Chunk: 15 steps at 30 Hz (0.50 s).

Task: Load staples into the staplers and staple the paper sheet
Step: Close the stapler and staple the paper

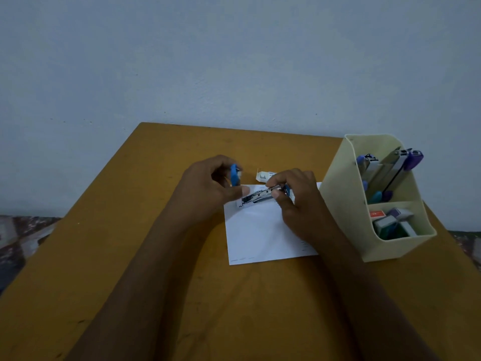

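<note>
A blue stapler [256, 197] lies swung open over the top edge of a white paper sheet [263, 235], its metal staple channel exposed. My left hand [208, 188] grips the stapler's blue lid, which stands raised at the left. My right hand [294, 201] pinches the right end of the metal channel with thumb and fingertips. Whether a staple strip lies in the channel is too small to tell. A small white staple box [264, 175] lies open on the table just behind the stapler.
A cream desk organiser [346, 194] stands at the right on the orange-brown table [130, 256]. Its rear compartment holds several staplers [390, 173]; its front one holds staple boxes [393, 222]. A pale wall rises right behind the table.
</note>
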Each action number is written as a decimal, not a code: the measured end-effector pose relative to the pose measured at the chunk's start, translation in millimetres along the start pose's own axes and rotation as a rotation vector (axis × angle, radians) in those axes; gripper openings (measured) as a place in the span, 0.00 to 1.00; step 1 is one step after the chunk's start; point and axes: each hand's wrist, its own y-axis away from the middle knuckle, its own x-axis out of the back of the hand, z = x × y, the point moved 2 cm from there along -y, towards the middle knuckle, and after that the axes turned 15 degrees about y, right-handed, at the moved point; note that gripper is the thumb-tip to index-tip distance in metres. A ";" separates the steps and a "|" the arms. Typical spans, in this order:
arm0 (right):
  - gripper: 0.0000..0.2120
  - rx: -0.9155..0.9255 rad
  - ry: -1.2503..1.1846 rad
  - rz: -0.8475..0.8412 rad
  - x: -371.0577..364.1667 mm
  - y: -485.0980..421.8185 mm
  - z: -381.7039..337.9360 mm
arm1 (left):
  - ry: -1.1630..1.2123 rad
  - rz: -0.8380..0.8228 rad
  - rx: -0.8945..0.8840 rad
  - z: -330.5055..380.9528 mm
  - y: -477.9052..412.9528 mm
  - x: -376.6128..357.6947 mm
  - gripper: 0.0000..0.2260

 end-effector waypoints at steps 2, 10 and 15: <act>0.07 -0.016 -0.055 0.011 0.3 -0.5 -4.7 | -0.018 -0.039 -0.009 -2.1 0.0 -8.5 0.12; 0.11 -0.086 -0.233 -0.020 -2.2 0.1 -13.7 | -0.024 -0.167 -0.011 -10.0 0.3 -24.5 0.16; 0.11 -0.112 -0.356 -0.006 -1.3 -1.1 -20.1 | -0.041 -0.192 -0.019 -11.4 1.4 -21.7 0.08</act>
